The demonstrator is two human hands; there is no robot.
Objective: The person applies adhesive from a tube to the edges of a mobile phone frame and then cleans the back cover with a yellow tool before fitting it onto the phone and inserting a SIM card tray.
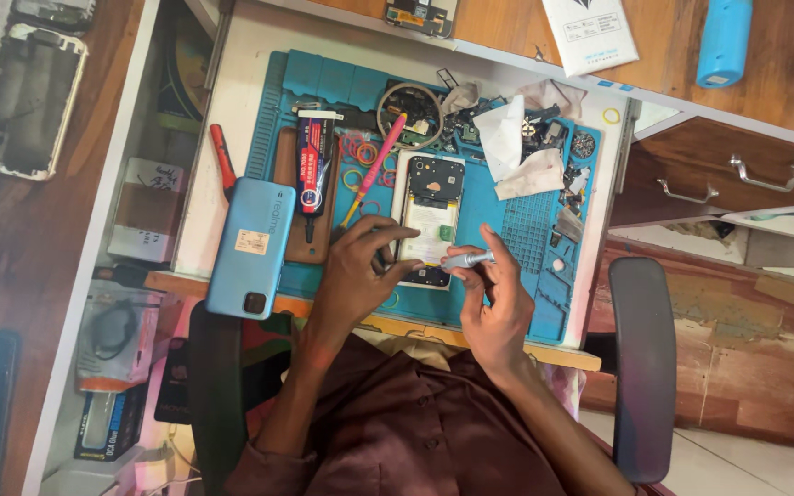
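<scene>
Silver screwdriver (pixel 467 261) tip hidden between hands over opened phone (pixel 429 219).

Your way up the blue mat (pixel 544 303) was crowded: white tissue (pixel 518 147), loose parts and coloured rubber bands (pixel 365 152) ringed the opened phone (pixel 430 219). On your left, the blue back cover (pixel 252 246) and glue tube (pixel 312 170) blocked passage; the mat's right grid area lay freer.

opened phone (pixel 430 219) flat on mat, silver screwdriver (pixel 467 261) tilted
</scene>
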